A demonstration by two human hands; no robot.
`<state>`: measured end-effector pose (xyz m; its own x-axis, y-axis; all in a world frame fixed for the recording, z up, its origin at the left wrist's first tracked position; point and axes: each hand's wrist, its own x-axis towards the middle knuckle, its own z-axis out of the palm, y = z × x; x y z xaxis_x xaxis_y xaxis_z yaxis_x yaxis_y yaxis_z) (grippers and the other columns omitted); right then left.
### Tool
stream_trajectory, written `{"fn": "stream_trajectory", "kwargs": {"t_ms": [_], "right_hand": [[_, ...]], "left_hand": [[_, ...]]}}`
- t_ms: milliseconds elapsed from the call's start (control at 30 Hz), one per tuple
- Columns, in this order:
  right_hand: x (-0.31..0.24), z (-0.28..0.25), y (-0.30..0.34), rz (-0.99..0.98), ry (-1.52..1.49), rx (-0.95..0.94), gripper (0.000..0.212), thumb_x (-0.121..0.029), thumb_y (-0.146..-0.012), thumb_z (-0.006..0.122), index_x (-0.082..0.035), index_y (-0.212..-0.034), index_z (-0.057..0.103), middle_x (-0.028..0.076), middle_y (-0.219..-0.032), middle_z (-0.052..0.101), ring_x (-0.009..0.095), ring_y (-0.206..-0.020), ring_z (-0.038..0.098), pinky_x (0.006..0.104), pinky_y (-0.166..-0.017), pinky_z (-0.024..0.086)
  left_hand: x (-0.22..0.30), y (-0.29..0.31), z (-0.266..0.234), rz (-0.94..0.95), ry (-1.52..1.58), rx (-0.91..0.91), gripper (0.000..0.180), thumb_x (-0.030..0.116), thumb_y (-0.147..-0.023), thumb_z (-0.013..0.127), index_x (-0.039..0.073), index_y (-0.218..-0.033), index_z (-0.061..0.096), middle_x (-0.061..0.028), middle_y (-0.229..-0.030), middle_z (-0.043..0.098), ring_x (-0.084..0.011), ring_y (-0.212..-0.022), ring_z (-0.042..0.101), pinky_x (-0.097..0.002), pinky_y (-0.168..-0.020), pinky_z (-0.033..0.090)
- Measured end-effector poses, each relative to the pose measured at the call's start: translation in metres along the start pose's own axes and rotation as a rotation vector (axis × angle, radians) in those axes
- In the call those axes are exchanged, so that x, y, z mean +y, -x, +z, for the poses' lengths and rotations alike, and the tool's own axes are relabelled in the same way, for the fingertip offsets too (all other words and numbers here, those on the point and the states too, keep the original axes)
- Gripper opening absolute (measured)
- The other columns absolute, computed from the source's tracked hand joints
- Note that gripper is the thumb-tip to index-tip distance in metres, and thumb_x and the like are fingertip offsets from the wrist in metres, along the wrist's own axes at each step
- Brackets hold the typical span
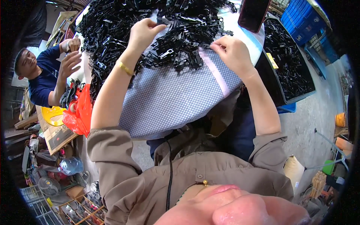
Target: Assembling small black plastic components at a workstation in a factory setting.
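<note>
A large heap of small black slotted plastic pieces (170, 45) covers much of a table with a patterned grey-white cloth (168, 97). Over the heap, my left hand (144, 34) has its thumb and fingers pressed together; whatever is between them I cannot make out. My right hand (234, 52) is pinched above the cloth at the heap's right side, close to a pale pink stripe (215, 73). Its fingertips hide anything they hold. Several loose pieces lie between my two hands.
A phone (254, 14) stands at the table's far right edge. Right of the table, a black bin (290, 62) holds more black pieces, with blue crates (303, 20) behind. At left, a co-worker (47, 75) works near a red plastic bag (80, 112).
</note>
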<state>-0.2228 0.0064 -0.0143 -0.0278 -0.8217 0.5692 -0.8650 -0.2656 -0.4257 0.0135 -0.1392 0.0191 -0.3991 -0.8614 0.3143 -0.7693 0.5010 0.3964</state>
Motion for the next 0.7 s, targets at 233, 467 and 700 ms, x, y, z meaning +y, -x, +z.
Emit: {"fn": "stream_trajectory", "kwargs": {"t_ms": [233, 467, 700], "right_hand": [[-0.024, -0.008, 0.003, -0.19, 0.029, -0.098, 0.014, -0.009, -0.071, 0.066, -0.002, -0.083, 0.063, 0.01, -0.08, 0.063, 0.025, -0.071, 0.06, 0.031, -0.063, 0.048], [-0.066, -0.012, 0.008, -0.423, -0.247, 0.244, 0.017, 0.0, -0.068, 0.068, -0.002, -0.084, 0.065, 0.009, -0.087, 0.064, 0.023, -0.078, 0.061, 0.0294, -0.066, 0.049], [-0.068, -0.011, 0.01, -0.428, -0.129, 0.24, 0.016, 0.0, -0.067, 0.068, -0.001, -0.083, 0.065, 0.009, -0.088, 0.064, 0.023, -0.08, 0.061, 0.0302, -0.067, 0.05]], "left_hand": [[0.005, 0.05, -0.026, -0.247, 1.37, -0.143, 0.022, 0.015, -0.088, 0.054, -0.006, -0.09, 0.053, -0.0174, -0.09, 0.061, -0.0211, -0.08, 0.063, -0.0266, -0.075, 0.053], [0.061, 0.094, -0.018, -0.415, 1.589, -0.371, 0.024, 0.018, -0.091, 0.049, -0.005, -0.093, 0.054, -0.0164, -0.092, 0.061, -0.025, -0.087, 0.062, -0.0345, -0.082, 0.052], [0.069, 0.106, -0.012, -0.432, 1.694, -0.324, 0.021, 0.017, -0.09, 0.05, -0.003, -0.092, 0.054, -0.0142, -0.091, 0.062, -0.0227, -0.087, 0.062, -0.0318, -0.083, 0.051]]}}
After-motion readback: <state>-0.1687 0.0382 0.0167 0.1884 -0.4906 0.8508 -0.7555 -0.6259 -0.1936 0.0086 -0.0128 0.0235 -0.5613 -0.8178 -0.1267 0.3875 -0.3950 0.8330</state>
